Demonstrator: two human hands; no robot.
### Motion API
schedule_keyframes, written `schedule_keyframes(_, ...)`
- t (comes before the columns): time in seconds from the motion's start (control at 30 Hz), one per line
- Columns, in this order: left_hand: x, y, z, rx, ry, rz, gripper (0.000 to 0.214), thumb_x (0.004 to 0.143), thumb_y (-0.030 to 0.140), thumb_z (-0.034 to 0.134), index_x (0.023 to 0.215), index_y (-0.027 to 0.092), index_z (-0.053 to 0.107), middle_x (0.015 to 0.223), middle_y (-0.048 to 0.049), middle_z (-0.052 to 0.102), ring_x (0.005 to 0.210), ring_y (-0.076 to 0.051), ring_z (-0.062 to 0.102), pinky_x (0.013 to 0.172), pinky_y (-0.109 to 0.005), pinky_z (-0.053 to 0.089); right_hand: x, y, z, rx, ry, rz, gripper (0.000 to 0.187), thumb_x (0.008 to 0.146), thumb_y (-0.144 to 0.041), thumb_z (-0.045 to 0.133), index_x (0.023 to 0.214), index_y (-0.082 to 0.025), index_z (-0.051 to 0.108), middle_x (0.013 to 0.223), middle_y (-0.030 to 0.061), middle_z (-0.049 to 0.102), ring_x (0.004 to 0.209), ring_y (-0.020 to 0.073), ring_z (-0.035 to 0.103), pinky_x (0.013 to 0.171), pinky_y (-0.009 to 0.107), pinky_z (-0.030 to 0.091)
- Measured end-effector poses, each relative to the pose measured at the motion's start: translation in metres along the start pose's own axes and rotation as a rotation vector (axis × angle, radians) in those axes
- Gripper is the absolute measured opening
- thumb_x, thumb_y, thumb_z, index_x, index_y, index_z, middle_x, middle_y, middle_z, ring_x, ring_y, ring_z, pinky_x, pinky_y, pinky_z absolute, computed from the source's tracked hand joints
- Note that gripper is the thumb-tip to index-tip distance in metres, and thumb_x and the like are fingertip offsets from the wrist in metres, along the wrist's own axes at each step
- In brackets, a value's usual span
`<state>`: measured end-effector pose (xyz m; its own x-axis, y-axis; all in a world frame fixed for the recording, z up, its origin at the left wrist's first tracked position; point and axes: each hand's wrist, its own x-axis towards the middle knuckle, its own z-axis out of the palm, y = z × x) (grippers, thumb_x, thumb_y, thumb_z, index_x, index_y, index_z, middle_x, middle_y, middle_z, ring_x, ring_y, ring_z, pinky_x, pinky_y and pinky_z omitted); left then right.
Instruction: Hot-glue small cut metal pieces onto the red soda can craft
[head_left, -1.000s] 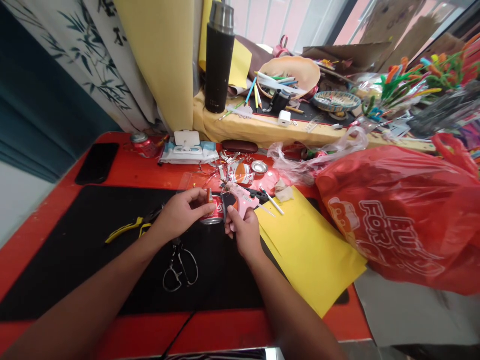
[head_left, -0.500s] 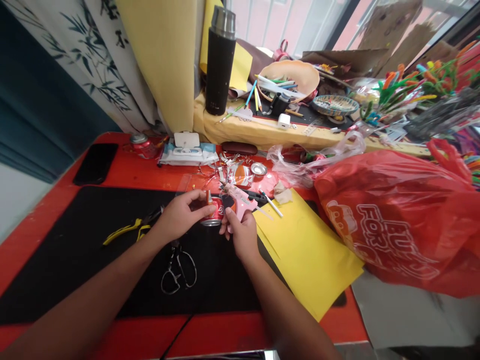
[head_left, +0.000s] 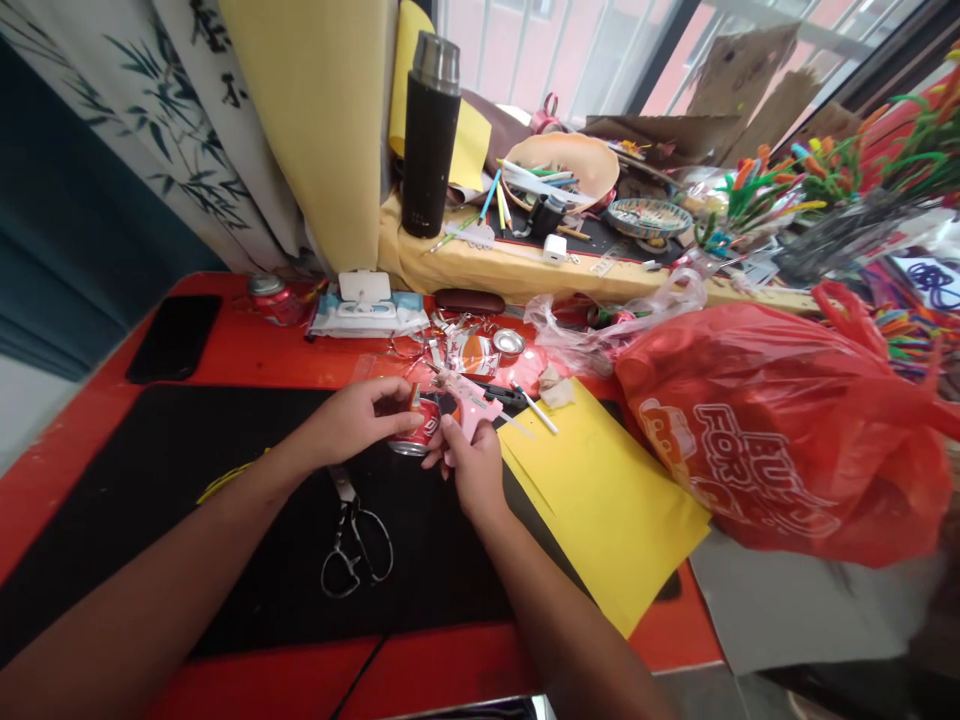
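My left hand (head_left: 352, 422) is closed around a small red drink can (head_left: 417, 429), held just above the black mat (head_left: 172, 470). My right hand (head_left: 466, 470) grips a pink glue gun (head_left: 466, 402) by its handle, with the gun's body right against the can. Both hands meet over the middle of the mat. A pair of scissors (head_left: 352, 540) lies on the mat below my left wrist. Yellow-handled pliers (head_left: 222, 480) peek out from behind my left forearm.
Yellow paper sheets (head_left: 607, 500) lie to the right of my hands, beside a big red plastic bag (head_left: 772, 430). A black phone (head_left: 174, 337), another red can (head_left: 268, 295), a wipes pack (head_left: 367, 305) and metal scraps sit behind. A black flask (head_left: 427, 140) stands on the cluttered sill.
Both hands with the can and glue gun stay together; the view has shifted slightly, so the pliers are now mostly hidden behind my left forearm.
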<state>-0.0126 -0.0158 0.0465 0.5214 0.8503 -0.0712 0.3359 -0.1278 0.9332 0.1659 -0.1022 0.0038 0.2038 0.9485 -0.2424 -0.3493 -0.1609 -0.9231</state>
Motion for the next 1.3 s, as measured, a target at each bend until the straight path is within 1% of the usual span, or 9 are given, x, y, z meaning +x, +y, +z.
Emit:
schedule_keyframes(0.2,-0.0018,0.0029,-0.0021,0.03,-0.033,-0.021,0.036,0.085,0.053,0.08,0.079,0.022,0.063,0.074,0.0032,0.061,0.071,-0.018,0.059,0.068,-0.03,0.048,-0.0003,0.0026,-0.0027,-0.017,-0.007,-0.023,0.04,0.09,-0.057,0.081,0.083,-0.021,0.063,0.062,0.0013,0.074,0.041,0.0131,0.061,0.038,0.021,0.041)
schedule_keyframes(0.43,-0.0022,-0.0015,-0.0007,0.027,-0.007,-0.028,0.038,0.085,0.056,0.079,0.08,0.022,0.062,0.075,0.0028,0.06,0.071,-0.018,0.058,0.067,-0.03,0.047,-0.0015,0.0041,-0.0022,-0.058,-0.004,-0.04,0.043,0.091,-0.058,0.081,0.076,-0.02,0.066,0.063,0.0028,0.074,0.043,0.0137,0.064,0.038,0.021,0.042)
schedule_keyframes(0.6,0.0002,-0.0027,-0.0036,0.011,-0.037,-0.038,0.038,0.085,0.055,0.079,0.081,0.022,0.06,0.075,0.0024,0.061,0.071,-0.018,0.059,0.067,-0.031,0.049,-0.0018,0.0034,-0.0022,-0.057,-0.004,-0.033,0.043,0.09,-0.058,0.082,0.079,-0.02,0.065,0.065,0.0019,0.074,0.042,0.0132,0.063,0.038,0.021,0.042)
schedule_keyframes(0.7,0.0019,-0.0018,-0.004,0.007,-0.047,-0.038,0.038,0.086,0.054,0.079,0.08,0.022,0.059,0.074,0.0028,0.061,0.07,-0.018,0.059,0.066,-0.03,0.048,-0.0015,0.0035,-0.0034,-0.048,-0.004,-0.023,0.043,0.089,-0.058,0.083,0.08,-0.021,0.064,0.062,-0.0007,0.07,0.041,0.013,0.061,0.038,0.021,0.042)
schedule_keyframes(0.83,0.0025,-0.0015,-0.0029,-0.014,-0.05,-0.031,0.039,0.086,0.053,0.081,0.08,0.022,0.058,0.073,0.0035,0.059,0.068,-0.017,0.057,0.065,-0.029,0.048,-0.0011,0.0044,-0.0057,-0.074,-0.02,-0.019,0.044,0.092,-0.059,0.08,0.075,-0.02,0.066,0.054,-0.002,0.064,0.042,0.0131,0.06,0.039,0.021,0.042)
schedule_keyframes(0.93,0.002,-0.002,-0.0028,-0.029,-0.055,-0.033,0.039,0.085,0.054,0.082,0.081,0.022,0.06,0.075,0.003,0.06,0.069,-0.017,0.058,0.066,-0.03,0.049,-0.001,0.0044,-0.0067,-0.09,-0.03,-0.018,0.045,0.094,-0.059,0.078,0.074,-0.02,0.067,0.049,-0.0023,0.061,0.041,0.013,0.058,0.039,0.021,0.04)
schedule_keyframes(1.03,0.0011,-0.0022,-0.003,-0.043,-0.059,-0.045,0.039,0.086,0.055,0.082,0.082,0.021,0.063,0.077,0.0015,0.064,0.072,-0.018,0.061,0.069,-0.031,0.051,-0.0012,0.004,-0.0071,-0.088,-0.035,-0.013,0.045,0.094,-0.059,0.078,0.074,-0.02,0.067,0.05,-0.0013,0.063,0.04,0.0121,0.055,0.04,0.022,0.04)
schedule_keyframes(1.17,-0.0006,-0.0015,-0.0017,-0.044,-0.064,-0.062,0.036,0.085,0.053,0.082,0.086,0.021,0.067,0.08,0.0002,0.068,0.076,-0.02,0.065,0.073,-0.033,0.053,-0.0014,0.0047,-0.0074,-0.057,-0.007,-0.013,0.045,0.092,-0.059,0.079,0.073,-0.02,0.067,0.052,-0.0004,0.065,0.042,0.013,0.057,0.04,0.022,0.041)
schedule_keyframes(1.3,-0.0023,-0.0012,0.0004,0.0,-0.045,-0.061,0.036,0.085,0.055,0.081,0.086,0.022,0.068,0.081,-0.0001,0.068,0.076,-0.021,0.065,0.073,-0.033,0.053,-0.0014,0.0061,-0.0076,-0.036,0.001,-0.021,0.044,0.093,-0.059,0.08,0.074,-0.021,0.067,0.052,-0.001,0.065,0.041,0.0123,0.056,0.04,0.022,0.041)
